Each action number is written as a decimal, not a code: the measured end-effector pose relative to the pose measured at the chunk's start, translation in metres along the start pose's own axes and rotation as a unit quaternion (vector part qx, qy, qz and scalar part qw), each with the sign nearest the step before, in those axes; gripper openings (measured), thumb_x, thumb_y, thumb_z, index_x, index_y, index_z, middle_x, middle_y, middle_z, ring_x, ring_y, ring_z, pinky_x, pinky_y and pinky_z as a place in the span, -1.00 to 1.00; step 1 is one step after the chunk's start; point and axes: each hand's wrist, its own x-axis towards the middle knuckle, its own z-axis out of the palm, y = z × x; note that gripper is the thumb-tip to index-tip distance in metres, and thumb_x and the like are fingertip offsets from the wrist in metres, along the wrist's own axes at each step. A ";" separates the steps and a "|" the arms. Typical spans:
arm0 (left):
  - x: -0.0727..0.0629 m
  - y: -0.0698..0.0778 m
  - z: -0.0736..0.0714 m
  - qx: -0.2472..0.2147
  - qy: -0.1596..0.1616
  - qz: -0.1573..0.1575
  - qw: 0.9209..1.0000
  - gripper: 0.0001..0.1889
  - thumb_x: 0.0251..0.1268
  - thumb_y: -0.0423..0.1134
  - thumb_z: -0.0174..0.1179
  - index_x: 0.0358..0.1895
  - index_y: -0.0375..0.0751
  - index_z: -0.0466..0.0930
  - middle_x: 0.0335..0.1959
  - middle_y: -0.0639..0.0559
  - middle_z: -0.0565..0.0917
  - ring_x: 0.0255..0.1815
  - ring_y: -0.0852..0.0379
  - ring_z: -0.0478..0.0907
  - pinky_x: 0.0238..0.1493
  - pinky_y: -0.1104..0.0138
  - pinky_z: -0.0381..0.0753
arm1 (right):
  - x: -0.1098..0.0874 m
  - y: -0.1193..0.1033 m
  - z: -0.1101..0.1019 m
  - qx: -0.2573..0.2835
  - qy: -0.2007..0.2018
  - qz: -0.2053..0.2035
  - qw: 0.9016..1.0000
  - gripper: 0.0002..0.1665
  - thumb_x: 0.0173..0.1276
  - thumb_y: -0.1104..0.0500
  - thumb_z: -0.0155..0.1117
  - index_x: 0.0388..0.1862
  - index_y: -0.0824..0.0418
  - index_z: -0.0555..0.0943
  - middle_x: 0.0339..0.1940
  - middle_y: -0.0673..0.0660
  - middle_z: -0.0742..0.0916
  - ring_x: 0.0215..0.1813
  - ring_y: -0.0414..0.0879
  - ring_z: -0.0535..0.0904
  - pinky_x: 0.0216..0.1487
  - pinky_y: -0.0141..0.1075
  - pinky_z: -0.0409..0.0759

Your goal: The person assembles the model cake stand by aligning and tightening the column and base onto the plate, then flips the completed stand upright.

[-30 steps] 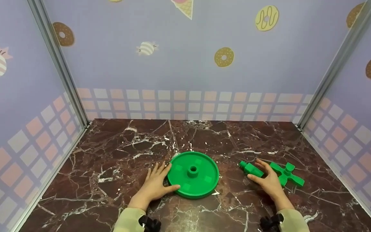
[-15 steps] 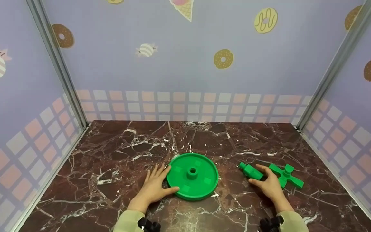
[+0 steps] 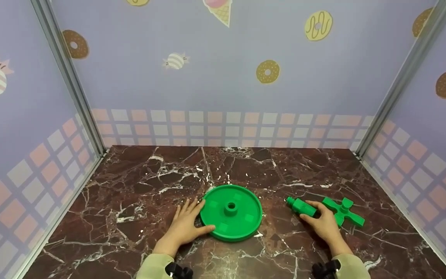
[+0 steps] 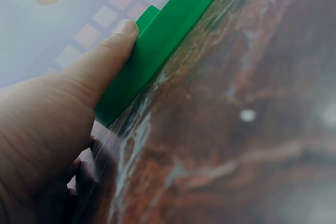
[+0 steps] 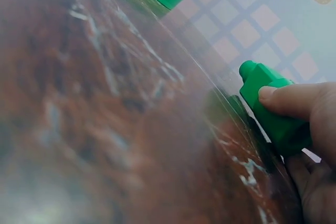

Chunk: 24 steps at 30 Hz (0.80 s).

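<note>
**A wide touch on one side, a pinch on the other**

We see the green disc (image 3: 242, 223) lying flat on the marble-patterned bench (image 3: 153, 170), between the two hands, with its hollow hub (image 3: 230, 209) facing up. The left hand (image 3: 186, 223) is spread wide: its thumb lies on the rim and its index fingertip touches the edge. We suppose that this light touch serves to steady the disc, and it leaves the hub uncovered.

The right hand (image 3: 325, 223) holds the green post (image 3: 301, 207) by its thicker end, between thumb and fingers. The narrow tip points away from the palm, toward the disc's side; probably this grip is chosen so that the tip is free. Whether the post is lifted or touches the bench, we cannot tell.

Just beside the right hand, partly hidden by it, lies the green cross (image 3: 345, 211), perhaps put there for easy reach.
</note>
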 end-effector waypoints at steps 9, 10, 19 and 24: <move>0.000 0.000 -0.001 0.004 -0.001 -0.002 1.000 0.03 0.20 0.36 0.33 0.63 -0.09 0.19 0.66 -0.31 0.13 0.71 -0.38 -0.11 0.67 -0.31 -0.27 | 0.000 -0.002 0.001 0.031 0.025 -0.035 0.999 -0.33 0.31 0.19 0.53 0.38 0.23 0.55 0.13 0.26 0.71 -0.17 -0.31 0.53 -0.11 -0.45 0.53; 0.000 0.000 -0.001 0.005 -0.001 -0.003 1.000 0.03 0.20 0.36 0.33 0.64 -0.09 0.19 0.66 -0.31 0.13 0.71 -0.38 -0.11 0.67 -0.30 -0.28 | 0.000 -0.003 0.002 0.039 0.027 -0.039 0.998 -0.33 0.31 0.21 0.52 0.38 0.25 0.55 0.19 0.27 0.70 -0.13 -0.32 0.54 -0.08 -0.46 0.53; 0.000 -0.001 0.000 0.000 0.000 -0.007 1.000 0.03 0.19 0.37 0.34 0.63 -0.06 0.19 0.66 -0.29 0.12 0.72 -0.36 -0.12 0.67 -0.29 -0.28 | -0.003 -0.013 0.004 0.112 0.029 -0.044 0.992 -0.29 0.31 0.24 0.51 0.36 0.34 0.41 0.43 0.32 0.55 0.49 0.02 0.43 0.21 -0.56 0.46; 0.000 -0.001 0.000 0.003 0.002 -0.002 1.000 0.04 0.18 0.38 0.34 0.63 -0.08 0.20 0.66 -0.31 0.13 0.71 -0.38 -0.11 0.67 -0.31 -0.26 | -0.004 -0.015 0.007 0.143 0.045 -0.055 0.987 -0.34 0.27 0.29 0.53 0.30 0.36 0.47 0.33 0.31 0.61 0.24 -0.51 0.46 0.10 -0.70 0.48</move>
